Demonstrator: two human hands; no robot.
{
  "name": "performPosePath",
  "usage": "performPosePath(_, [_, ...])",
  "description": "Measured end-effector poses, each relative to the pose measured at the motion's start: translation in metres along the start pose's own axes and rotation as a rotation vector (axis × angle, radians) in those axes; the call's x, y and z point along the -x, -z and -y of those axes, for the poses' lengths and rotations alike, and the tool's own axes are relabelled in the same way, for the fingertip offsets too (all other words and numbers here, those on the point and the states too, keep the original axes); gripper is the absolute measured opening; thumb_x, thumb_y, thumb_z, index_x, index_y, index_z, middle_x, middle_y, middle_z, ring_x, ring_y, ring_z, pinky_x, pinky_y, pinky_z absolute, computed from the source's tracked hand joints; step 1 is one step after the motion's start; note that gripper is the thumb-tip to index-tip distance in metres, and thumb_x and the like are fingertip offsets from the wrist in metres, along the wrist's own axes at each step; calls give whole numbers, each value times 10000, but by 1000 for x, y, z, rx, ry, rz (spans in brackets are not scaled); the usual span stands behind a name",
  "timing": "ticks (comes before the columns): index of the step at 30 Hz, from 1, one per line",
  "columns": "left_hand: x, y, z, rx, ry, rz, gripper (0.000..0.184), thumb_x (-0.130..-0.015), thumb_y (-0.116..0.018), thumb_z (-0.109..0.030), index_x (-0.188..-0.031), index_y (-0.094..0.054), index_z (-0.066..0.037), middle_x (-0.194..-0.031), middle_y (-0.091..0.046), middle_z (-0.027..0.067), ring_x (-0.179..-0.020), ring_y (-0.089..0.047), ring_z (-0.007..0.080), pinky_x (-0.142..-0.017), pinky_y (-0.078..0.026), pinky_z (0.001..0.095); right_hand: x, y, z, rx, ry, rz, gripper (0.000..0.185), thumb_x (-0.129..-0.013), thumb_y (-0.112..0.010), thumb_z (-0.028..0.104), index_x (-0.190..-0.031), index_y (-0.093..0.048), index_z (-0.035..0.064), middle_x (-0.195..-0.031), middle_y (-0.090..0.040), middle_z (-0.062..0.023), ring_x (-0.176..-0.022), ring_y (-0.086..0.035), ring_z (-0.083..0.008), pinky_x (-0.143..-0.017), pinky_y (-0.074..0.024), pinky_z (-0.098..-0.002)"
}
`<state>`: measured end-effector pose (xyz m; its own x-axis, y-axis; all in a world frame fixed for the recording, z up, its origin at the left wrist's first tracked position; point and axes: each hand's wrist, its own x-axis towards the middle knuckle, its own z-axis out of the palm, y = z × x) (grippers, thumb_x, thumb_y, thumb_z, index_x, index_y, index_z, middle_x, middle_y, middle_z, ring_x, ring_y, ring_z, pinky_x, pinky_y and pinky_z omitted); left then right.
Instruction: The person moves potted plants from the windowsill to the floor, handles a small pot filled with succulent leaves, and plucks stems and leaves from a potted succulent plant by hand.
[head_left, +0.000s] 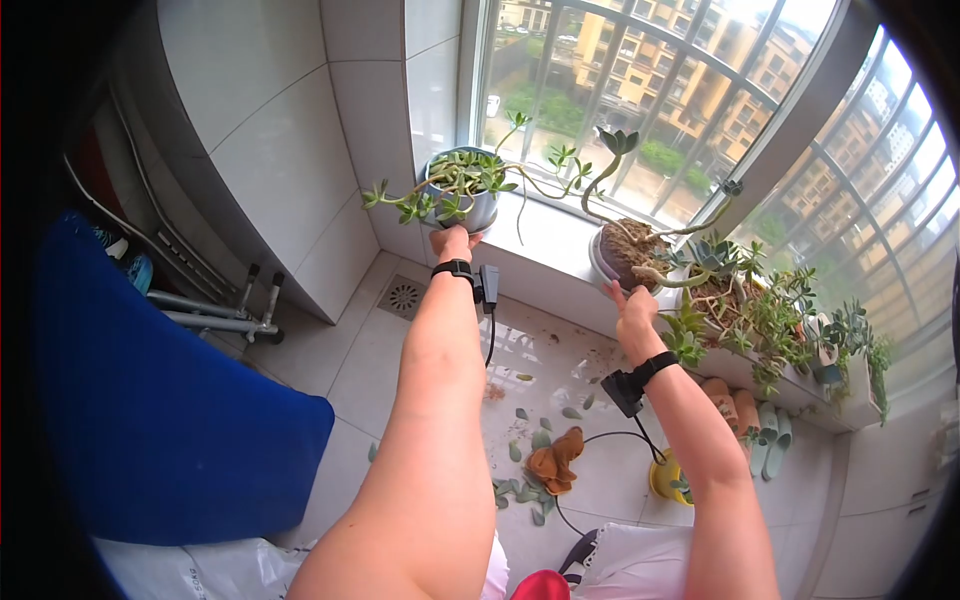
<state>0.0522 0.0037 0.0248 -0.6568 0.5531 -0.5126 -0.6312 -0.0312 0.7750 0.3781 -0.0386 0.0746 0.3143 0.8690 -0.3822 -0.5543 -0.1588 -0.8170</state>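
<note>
A light blue flowerpot (482, 210) with a trailing succulent (470, 175) stands on the window ledge at the left. My left hand (456, 241) grips its lower near side, and the pot hides part of the fingers. To the right, a pale flowerpot (600, 262) full of brown soil (630, 250) is tilted toward the right, with long bare succulent stems curving out of it. My right hand (632, 308) has its fingers against the near underside of this pot, holding it. Both wrists wear black straps with cabled devices.
More potted succulents (775, 310) line the ledge at right beneath barred windows. Fallen leaves (515, 490), a brown crumpled cloth (556, 460) and a yellow pot (668, 478) are on the tiled floor. Slippers (768, 440) sit by the wall; a blue covering (190, 420) fills the left.
</note>
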Motion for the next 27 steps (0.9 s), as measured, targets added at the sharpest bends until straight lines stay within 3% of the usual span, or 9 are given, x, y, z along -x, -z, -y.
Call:
performPosePath(4, [-11, 4, 1, -10, 25, 77, 349, -929, -507, 12, -1273, -471, 52, -1219, -579, 249, -834, -703, 354, -549, -672, 358, 5, -6, -3, 54, 62, -95, 351, -899, -421, 5, -1184, -436, -201, -1143, -569, -257, -703, -709, -329, -603, -655, -349])
performPosePath(10, [-6, 3, 0, -5, -16, 109, 319, -952, -474, -8, -1269, -513, -4, -1201, -604, 204, -853, -696, 335, -542, -652, 364, 13, -5, 2, 171, 65, -65, 345, -907, -447, 30, -1181, -448, -180, -1071, -607, -241, -649, -708, -295, -576, -631, -316])
performPosePath(12, [-14, 5, 2, -15, 14, 144, 331, -947, -452, 11, -1266, -533, -20, -1181, -618, 191, -876, -691, 324, -551, -651, 363, 10, 0, 3, 229, 38, -66, 357, -924, -462, 53, -1211, -393, -148, -1099, -595, -268, -631, -699, -289, -588, -623, -312])
performPosePath(14, [-16, 5, 2, -6, 27, 139, 354, -937, -449, 25, -1278, -531, -21, -1187, -614, 190, -878, -691, 324, -570, -660, 365, 11, 4, 4, 262, 38, -46, 375, -928, -469, 60, -1233, -357, -128, -1120, -584, -265, -640, -697, -286, -595, -619, -314])
performPosePath(17, [-17, 5, 2, -4, 13, 159, 394, -931, -436, 43, -1309, -516, -35, -1214, -601, 188, -903, -688, 331, -573, -664, 356, 20, 4, 10, 215, 39, 15, 244, -916, -440, 33, -1089, -432, -139, -1100, -552, -222, -733, -698, -310, -670, -642, -325])
performPosePath(21, [-9, 4, -1, -59, -15, 142, 421, -930, -411, 60, -1325, -504, -49, -1235, -593, 186, -921, -686, 330, -568, -663, 345, 12, 9, 11, 227, 52, 30, 311, -912, -438, 32, -1163, -371, -139, -1153, -525, -249, -723, -688, -320, -700, -640, -345])
performPosePath(24, [2, 6, -8, -95, -75, 177, 439, -876, -333, 129, -1271, -515, 69, -1220, -581, 225, -937, -681, 349, -630, -677, 390, 14, 10, 11, 223, 71, 53, 340, -912, -441, 36, -1187, -343, -138, -1168, -515, -254, -728, -685, -320, -702, -640, -349])
performPosePath(27, [-30, 10, -4, -174, -17, 251, 412, -922, -382, 70, -1309, -497, -13, -1248, -587, 202, -891, -695, 320, -558, -660, 354, 7, 12, 8, 225, 82, 62, 347, -913, -447, 43, -1191, -340, -135, -1166, -518, -252, -754, -685, -319, -705, -641, -347])
